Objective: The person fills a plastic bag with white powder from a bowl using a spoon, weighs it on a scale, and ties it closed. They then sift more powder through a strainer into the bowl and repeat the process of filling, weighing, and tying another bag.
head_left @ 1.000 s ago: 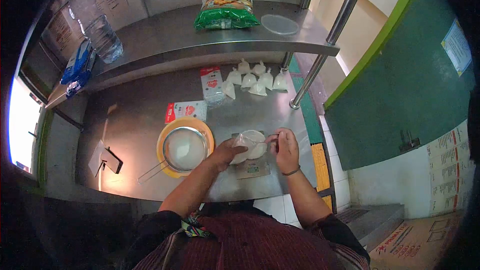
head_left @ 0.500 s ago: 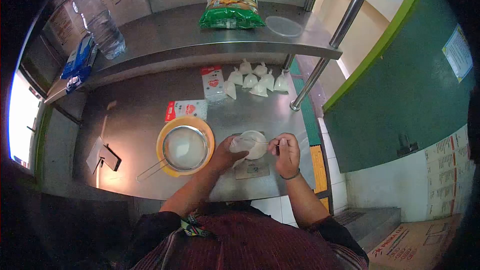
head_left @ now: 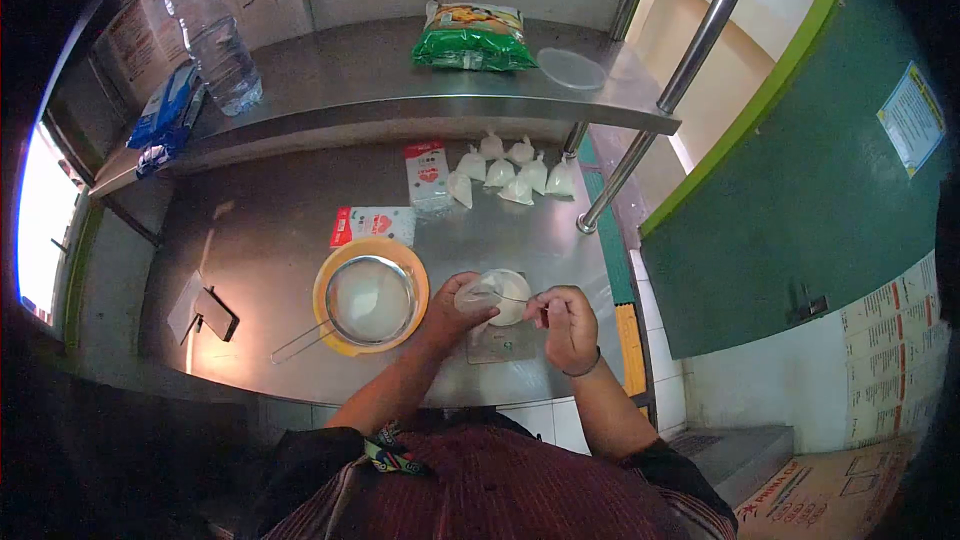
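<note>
My left hand [head_left: 453,312] is closed around a small clear plastic bag [head_left: 476,298], held at the left edge of a round container of white powder [head_left: 513,311]. In my right hand [head_left: 570,332], pinched between thumb and fingers, is the thin metal handle of a spoon [head_left: 517,299]. The spoon reaches left over the container to the bag, and its bowl is hard to make out. Beneath the container lies a flat kitchen scale [head_left: 490,348]. Left of my hands, a sieve [head_left: 370,298] with white powder rests on an orange basin [head_left: 323,283].
Several tied bags of white powder [head_left: 517,188] stand at the back, beside two red-and-white packs [head_left: 427,172] [head_left: 372,224]. A phone on a stand [head_left: 217,315] is at left. The raised shelf [head_left: 340,65] holds a green packet [head_left: 474,40], a lid [head_left: 571,69] and a bottle [head_left: 215,45].
My right hand has moved slightly left and down with the spoon, whose handle now reaches further toward the bag. My left hand still grips the bag. The whole view has shifted slightly.
</note>
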